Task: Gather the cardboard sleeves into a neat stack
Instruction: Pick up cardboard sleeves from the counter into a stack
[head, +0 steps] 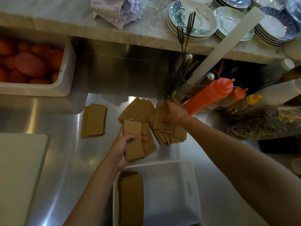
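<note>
White tray [187,185] holding cardboard sleeves [131,198], fruit tub [65,75]

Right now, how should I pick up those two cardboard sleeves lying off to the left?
Pinch the two sleeves across their long edges near the middle, coming from above. They lie flat and overlapped on the steel counter, clear of both hands, so a thumb must slide under.

Crowding the right of frame: red bottle [210,95], cutlery holder [177,88], seed bag [267,123]. Blocking the left: fruit tub [65,75] above, board [21,168] below. Lying open between: bare steel counter [68,152] at centre-left.
</note>
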Motion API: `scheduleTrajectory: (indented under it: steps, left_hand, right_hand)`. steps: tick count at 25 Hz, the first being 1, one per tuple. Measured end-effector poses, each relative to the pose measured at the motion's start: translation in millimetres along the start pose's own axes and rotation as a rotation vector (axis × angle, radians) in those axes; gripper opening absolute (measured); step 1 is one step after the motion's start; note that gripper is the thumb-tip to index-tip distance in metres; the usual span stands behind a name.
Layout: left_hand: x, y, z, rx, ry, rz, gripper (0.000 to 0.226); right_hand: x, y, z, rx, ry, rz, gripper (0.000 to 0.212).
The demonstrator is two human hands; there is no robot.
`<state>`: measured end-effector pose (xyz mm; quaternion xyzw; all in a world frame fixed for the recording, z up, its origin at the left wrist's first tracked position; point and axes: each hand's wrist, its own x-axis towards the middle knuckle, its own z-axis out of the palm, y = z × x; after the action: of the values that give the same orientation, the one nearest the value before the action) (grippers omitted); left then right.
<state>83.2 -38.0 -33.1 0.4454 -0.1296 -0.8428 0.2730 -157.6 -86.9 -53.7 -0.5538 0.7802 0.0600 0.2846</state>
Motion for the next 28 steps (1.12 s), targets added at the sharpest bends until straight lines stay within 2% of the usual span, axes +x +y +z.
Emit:
scheduleTrajectory:
  steps: [4, 6, 8, 10, 12, 16, 18, 21, 25, 28]
  left_hand:
    - [1.8, 3.4, 2.0, -0.043, 0.009, -0.016, 0.043]
    - [2.9, 3.5, 5.0, -0.036, 0.000, -0.015, 0.041]
    - [1.9, 3.9, 6.4, -0.012, -0.015, -0.010, 0.040]
    - [0.7, 3.5, 8.0, 0.009, -0.035, -0.016, 0.039]
    - [0.2, 3.5, 9.2, 0.001, -0.048, -0.017, 0.038]
    - [-0.5, 0.8, 10.5, 0.021, -0.028, -0.016, 0.037]
    - [-1.9, 0.6, 10.4, 0.036, -0.028, -0.015, 0.038]
    - [-1.7, 1.1, 8.3, 0.038, -0.013, -0.011, 0.039]
    - [-0.2, 0.0, 5.6, 0.032, -0.011, -0.017, 0.039]
    - [-0.4, 0.7, 6.3, 0.014, -0.026, -0.023, 0.038]
  right_hand:
    - [-4.9, -0.9, 1.1, -0.023, 0.146, -0.008, 0.076]
    - [-11.9, -0.1, -3.4, 0.022, 0.188, -0.050, 0.060]
    - [-19.7, 1.1, -18.8, 0.191, 0.108, -0.083, 0.045]
    - [-27.7, 5.6, -39.5, 0.297, -0.071, -0.089, 0.045]
    - [-31.0, 10.4, -49.0, 0.259, -0.165, -0.055, 0.055]
    - [-21.4, 19.8, -31.3, 0.111, -0.170, -0.031, 0.065]
    - [-14.5, 23.7, -18.4, 0.038, -0.137, -0.032, 0.064]
    - [-11.7, 26.9, -5.9, 0.022, 0.014, -0.010, 0.050]
    - [-16.9, 26.0, -5.1, -0.027, 0.153, -0.009, 0.046]
    - [-31.2, 17.6, -19.6, 0.228, 0.088, -0.022, 0.036]
